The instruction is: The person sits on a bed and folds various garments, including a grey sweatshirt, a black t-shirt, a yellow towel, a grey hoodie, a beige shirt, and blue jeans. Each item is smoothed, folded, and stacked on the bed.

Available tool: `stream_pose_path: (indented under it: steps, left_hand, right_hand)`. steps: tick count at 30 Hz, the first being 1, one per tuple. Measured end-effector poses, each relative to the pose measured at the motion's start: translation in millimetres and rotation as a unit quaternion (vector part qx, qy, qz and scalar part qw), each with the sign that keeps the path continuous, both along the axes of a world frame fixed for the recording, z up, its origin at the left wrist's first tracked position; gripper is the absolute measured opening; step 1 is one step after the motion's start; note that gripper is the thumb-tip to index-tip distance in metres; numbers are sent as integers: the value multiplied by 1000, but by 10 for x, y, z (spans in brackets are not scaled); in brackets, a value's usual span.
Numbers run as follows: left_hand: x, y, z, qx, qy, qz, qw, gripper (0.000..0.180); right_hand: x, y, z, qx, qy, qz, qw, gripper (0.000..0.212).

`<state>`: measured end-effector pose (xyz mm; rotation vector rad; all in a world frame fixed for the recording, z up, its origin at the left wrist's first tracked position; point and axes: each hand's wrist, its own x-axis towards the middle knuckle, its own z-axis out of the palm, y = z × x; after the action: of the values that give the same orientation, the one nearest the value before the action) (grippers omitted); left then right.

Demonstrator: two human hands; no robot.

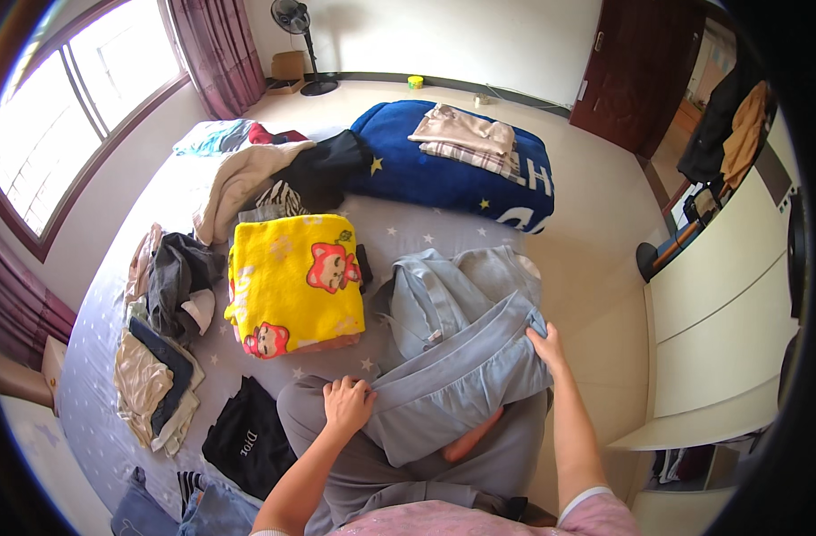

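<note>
Across my lap lies a light blue-grey garment [461, 393] with a wide gathered band, stretched between my hands. My left hand [348, 405] is closed at the band's left end, its fingers curled over the cloth by my knee. On the far right corner, my right hand [545, 346] pinches the cloth. The rest of the garment spreads away from me over the bed; whether it is a top or trousers I cannot tell. Left of it sits a folded yellow blanket [292, 281] with pink cartoon figures. A folded black garment [249, 438] lies beside my left knee.
The grey star-patterned bed [220, 357] holds several clothing piles along its left side. A navy blanket [394, 143] with folded clothes [466, 134] on it lies at the far end. A black fan [305, 45] stands by the far wall. White cabinet doors [720, 330] are at right.
</note>
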<state>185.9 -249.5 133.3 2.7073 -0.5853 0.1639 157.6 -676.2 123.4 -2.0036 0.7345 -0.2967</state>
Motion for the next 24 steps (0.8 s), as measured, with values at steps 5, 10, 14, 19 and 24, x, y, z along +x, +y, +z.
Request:
stream_pose_path:
  steps: [5,10,14,19,24]
  left_hand:
    - [-112,-91,400,-245,266,-131,923,11]
    - [-552,-12,797,-212,660,-422,584,17]
    - [-260,-157,232,-249,413,-178,858,14]
    - [480,-488,-772,-161,219,122,955,46]
    - [535,-517,-627,-365,507,215,750,41]
  right_hand:
    - [-335,-271,154,312,-154,50,936,31]
    - [-671,-426,985,461,6,141,876,20]
    - [-348,-419,794,171,-69,64,981,23]
    - [517,340,342,-120,102,151,976,53]
    - [670,613,445,-258,308,111,909,81]
